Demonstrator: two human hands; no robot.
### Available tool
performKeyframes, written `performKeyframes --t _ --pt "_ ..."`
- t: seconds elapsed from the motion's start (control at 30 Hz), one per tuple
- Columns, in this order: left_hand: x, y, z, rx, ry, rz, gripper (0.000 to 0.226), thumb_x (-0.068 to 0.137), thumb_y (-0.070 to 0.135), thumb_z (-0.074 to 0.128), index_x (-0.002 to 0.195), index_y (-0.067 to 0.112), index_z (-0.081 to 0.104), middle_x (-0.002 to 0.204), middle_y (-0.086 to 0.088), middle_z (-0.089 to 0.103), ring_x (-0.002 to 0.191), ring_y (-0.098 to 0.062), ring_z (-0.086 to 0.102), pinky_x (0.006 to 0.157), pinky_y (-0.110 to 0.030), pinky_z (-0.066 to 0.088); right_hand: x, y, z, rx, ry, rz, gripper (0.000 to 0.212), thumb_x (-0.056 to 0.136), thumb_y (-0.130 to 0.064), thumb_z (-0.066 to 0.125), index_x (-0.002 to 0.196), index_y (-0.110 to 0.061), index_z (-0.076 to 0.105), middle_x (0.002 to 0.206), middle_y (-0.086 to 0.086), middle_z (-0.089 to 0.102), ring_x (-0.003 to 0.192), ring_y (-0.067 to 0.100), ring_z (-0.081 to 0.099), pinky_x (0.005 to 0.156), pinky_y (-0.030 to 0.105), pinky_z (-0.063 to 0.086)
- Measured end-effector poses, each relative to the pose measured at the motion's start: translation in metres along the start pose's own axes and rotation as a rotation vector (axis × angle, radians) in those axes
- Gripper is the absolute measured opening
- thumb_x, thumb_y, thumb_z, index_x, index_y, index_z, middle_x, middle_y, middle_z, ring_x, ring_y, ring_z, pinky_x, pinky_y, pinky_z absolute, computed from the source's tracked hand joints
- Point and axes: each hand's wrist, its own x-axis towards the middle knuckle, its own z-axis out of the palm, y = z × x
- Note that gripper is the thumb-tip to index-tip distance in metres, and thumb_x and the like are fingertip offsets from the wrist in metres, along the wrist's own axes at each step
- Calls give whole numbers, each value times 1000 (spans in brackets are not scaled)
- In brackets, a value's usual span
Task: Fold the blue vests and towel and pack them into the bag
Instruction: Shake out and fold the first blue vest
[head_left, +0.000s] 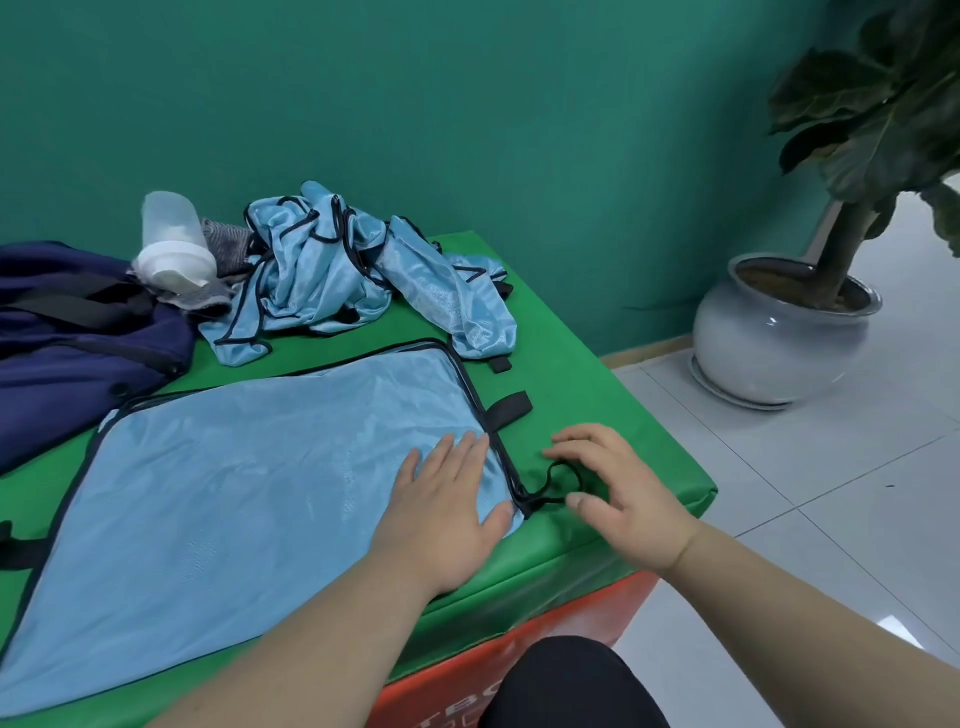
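A light blue mesh vest (249, 493) with black trim lies spread flat on the green padded surface (597, 415). My left hand (447, 512) presses flat on the vest's right corner, fingers straight. Just right of that edge, my right hand (618, 488) curls its fingers and thumb over a black cord loop (558, 480) coming off the vest's corner. Several more blue vests (353, 275) lie crumpled in a heap at the back. A dark navy bag (78, 332) sits at the far left. A grey towel (228, 249) shows partly behind the heap.
A clear plastic bottle with a white cap (174, 244) lies tipped on the bag and towel. The green surface ends close to my right hand; below is an orange side panel (571, 623). A potted plant in a grey pot (779, 332) stands on the tiled floor at right.
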Motion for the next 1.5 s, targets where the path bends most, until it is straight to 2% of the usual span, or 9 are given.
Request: performKeyframes --t 0.2,0.33,0.53,0.77,0.93,1.03,1.27,1.4,1.5 --pt "3 2 -1 -51 48 -89 93 90 71 37 158 21 -1 166 6 4 152 -16 -10 123 -45 2 7 -38 23 -297 -95 -226 73 71 -19 58 142 -27 47 148 -8 41 149 18 19 122 39 12" --pt "-6 1 -10 -38 164 -165 96 80 80 40 154 22 21 155 2 31 146 -20 21 119 -40 21 11 -47 29 -385 -165 -50 43 85 -19 51 123 -35 62 138 -16 49 148 14 20 121 57 4" --pt "-55 -26 -27 -139 170 -84 55 94 50 50 144 29 42 147 10 37 138 -13 30 115 -29 25 12 -52 17 -452 -209 32 32 90 -30 56 120 -38 63 143 -15 42 150 11 12 121 55 -8" --pt "-145 -122 -53 -75 141 -109 68 73 72 36 122 34 64 128 17 50 126 -8 43 106 -28 34 9 -73 19 -470 -220 -55 45 83 -18 59 125 -35 62 144 -15 43 151 12 12 121 55 -9" --pt "-199 -176 -72 96 137 -203 44 79 56 72 113 30 71 117 11 60 112 -17 57 94 -35 46 3 -77 30 -444 -208 -65 36 84 -24 63 118 -36 65 128 -21 52 147 9 24 122 54 -6" --pt "-214 -197 -81 137 101 -234 37 81 54 72 111 32 70 111 14 62 104 -16 61 87 -34 46 1 -73 33 -398 -193 13 28 85 -29 69 112 -37 66 119 -24 55 140 7 34 122 53 0" --pt "-222 -229 -98 -18 -4 -197 27 79 46 78 86 54 53 97 28 58 94 4 55 88 -25 46 8 -69 22 -287 -194 101 27 81 -38 79 99 -46 60 105 -28 59 107 -1 53 117 48 23" --pt "-217 -236 -107 -30 -25 -146 24 79 41 80 88 49 59 94 28 60 91 11 54 81 -13 42 19 -63 14 -243 -195 93 24 78 -32 84 100 -34 72 95 -23 64 93 1 59 92 28 48" --pt "-217 -242 -106 1 13 -122 19 82 30 75 85 45 63 87 25 61 84 8 55 70 -17 46 25 -59 13 -257 -193 85 20 82 -29 82 98 -34 72 90 -23 61 87 -2 56 75 8 39"
